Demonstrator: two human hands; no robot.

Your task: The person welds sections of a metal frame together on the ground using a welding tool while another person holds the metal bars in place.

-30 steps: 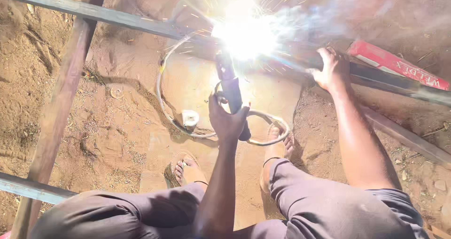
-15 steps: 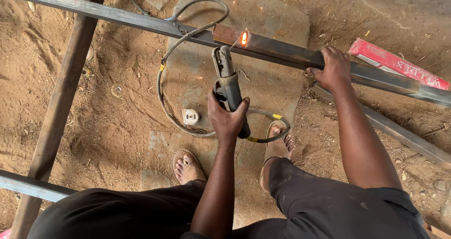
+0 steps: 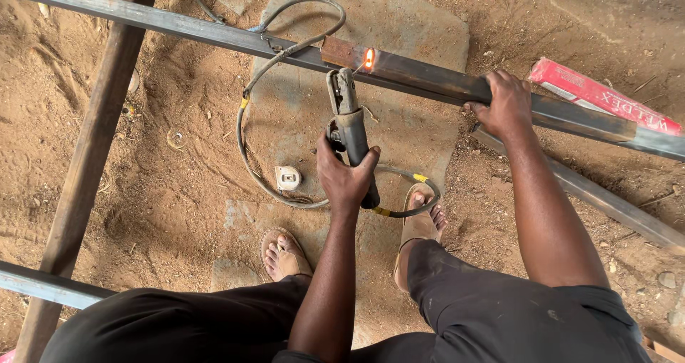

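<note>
**Electrode holder aimed at a glowing spot on the steel bar**

A grey cable (image 3: 246, 149) loops over the dirt beside a red box (image 3: 599, 95). The left hand (image 3: 346, 174) is wrapped tight around the electrode holder (image 3: 349, 131), whose long axis points up toward the steel bar (image 3: 428, 77). The right hand (image 3: 508, 102) clasps that bar.

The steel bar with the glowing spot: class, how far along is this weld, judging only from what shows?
Done: one spot on the steel bar glows orange, with no arc burning. In hand: the left hand grips the electrode holder, its tip just short of the spot; the right hand presses on the bar. Left: the crossing bar and the loose bar show no fresh welds.
</note>
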